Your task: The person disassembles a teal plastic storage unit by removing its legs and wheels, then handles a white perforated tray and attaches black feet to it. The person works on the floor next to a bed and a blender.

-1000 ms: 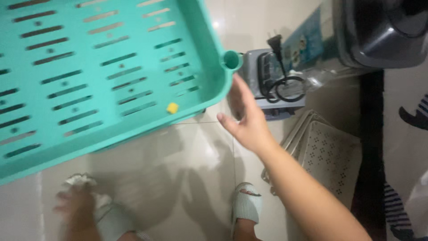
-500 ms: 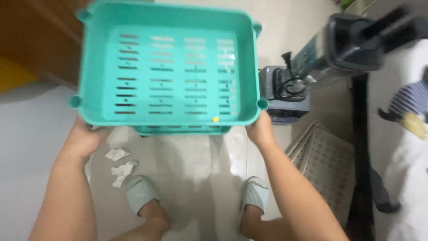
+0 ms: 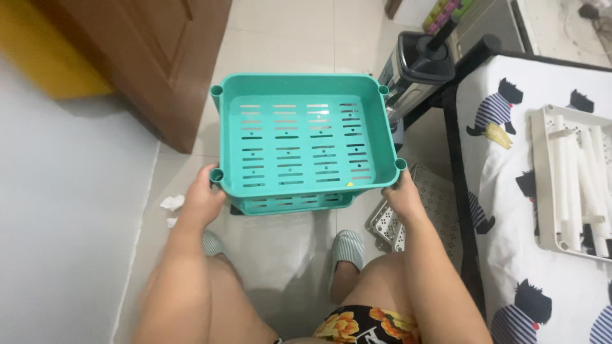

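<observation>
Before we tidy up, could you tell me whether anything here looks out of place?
Yes. A small yellow bit lies loose in the teal tray, near its front edge. Crumpled white scraps litter the floor beside the left hand.

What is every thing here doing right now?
Green tray: level, held at both near corners, nearly empty.
Left hand: gripping tray corner.
Right hand: gripping tray corner.
Door: shut, as far as visible.
White tray: lying on the bed, holding white tubes.
</observation>
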